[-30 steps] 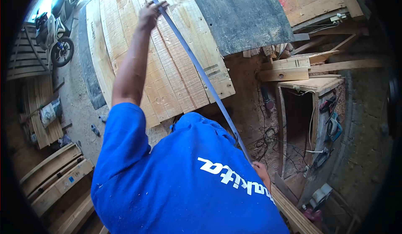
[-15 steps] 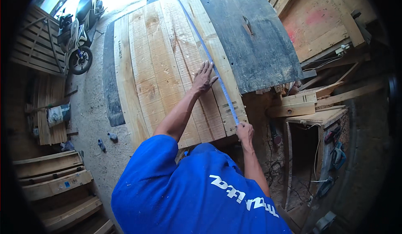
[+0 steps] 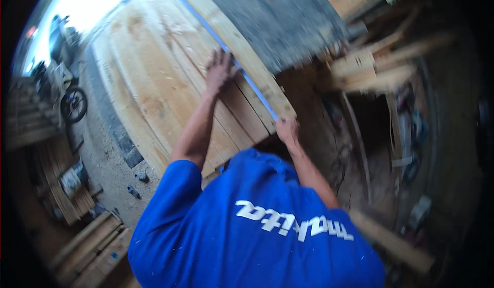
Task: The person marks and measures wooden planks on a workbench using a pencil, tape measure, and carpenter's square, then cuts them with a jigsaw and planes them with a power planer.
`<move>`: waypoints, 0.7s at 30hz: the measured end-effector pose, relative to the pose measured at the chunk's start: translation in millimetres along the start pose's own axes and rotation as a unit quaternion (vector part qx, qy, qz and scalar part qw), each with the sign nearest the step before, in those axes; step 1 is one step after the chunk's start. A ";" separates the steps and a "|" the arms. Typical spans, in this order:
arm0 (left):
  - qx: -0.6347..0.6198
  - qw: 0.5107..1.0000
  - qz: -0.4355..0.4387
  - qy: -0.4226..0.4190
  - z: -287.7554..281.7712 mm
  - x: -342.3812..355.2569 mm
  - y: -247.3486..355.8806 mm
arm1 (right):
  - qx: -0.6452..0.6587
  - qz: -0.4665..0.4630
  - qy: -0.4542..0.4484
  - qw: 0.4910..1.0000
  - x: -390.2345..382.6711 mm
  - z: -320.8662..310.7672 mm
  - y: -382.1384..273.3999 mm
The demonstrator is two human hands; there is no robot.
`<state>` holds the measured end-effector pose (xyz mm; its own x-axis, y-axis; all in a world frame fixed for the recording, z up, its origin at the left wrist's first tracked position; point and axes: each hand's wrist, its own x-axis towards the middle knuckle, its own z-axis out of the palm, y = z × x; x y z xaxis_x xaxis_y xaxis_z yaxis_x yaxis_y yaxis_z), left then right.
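Note:
A long thin blue-grey strip lies along the right part of a surface of pale wooden planks, angled from the far end down to the near right corner. My left hand rests with fingers spread on the planks beside the strip, fingertips at or touching its edge. My right hand is closed round the strip’s near end at the planks’ edge. I wear a blue shirt. The picture is blurred by motion.
A dark grey board lies right of the planks. Loose timber and an open wooden box are at right, with tools beside it. A scooter, stacked slats, sandals and more boards are at left.
The strip, earlier raised diagonally in my hands, now lies on the planks. My left hand has let go of its far end and come down flat beside it. The view has swung and blurred.

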<state>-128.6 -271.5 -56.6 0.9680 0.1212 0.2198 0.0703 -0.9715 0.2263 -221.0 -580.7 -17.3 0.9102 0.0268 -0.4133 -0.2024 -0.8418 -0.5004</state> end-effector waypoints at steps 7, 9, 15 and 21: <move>0.039 0.999 -0.003 -0.034 -4.8 8.8 1.8 | 0.055 -0.016 0.082 0.995 -35.7 4.4 43.7; 0.048 0.998 0.001 -0.047 -0.7 9.4 3.9 | 0.044 -0.004 0.088 0.995 -38.1 8.0 49.3; 0.042 0.996 -0.004 -0.074 -4.2 5.2 8.9 | 0.044 0.003 0.083 0.996 -42.2 11.4 56.3; 0.044 0.997 -0.004 -0.064 -1.5 5.8 6.4 | 0.038 0.003 0.087 0.995 -42.8 14.4 56.9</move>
<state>-122.9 -276.7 -52.4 0.9897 0.1069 0.0949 0.0929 -0.9856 0.1414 -276.7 -622.0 -39.1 0.9565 -0.0778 -0.2813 -0.2290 -0.7977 -0.5578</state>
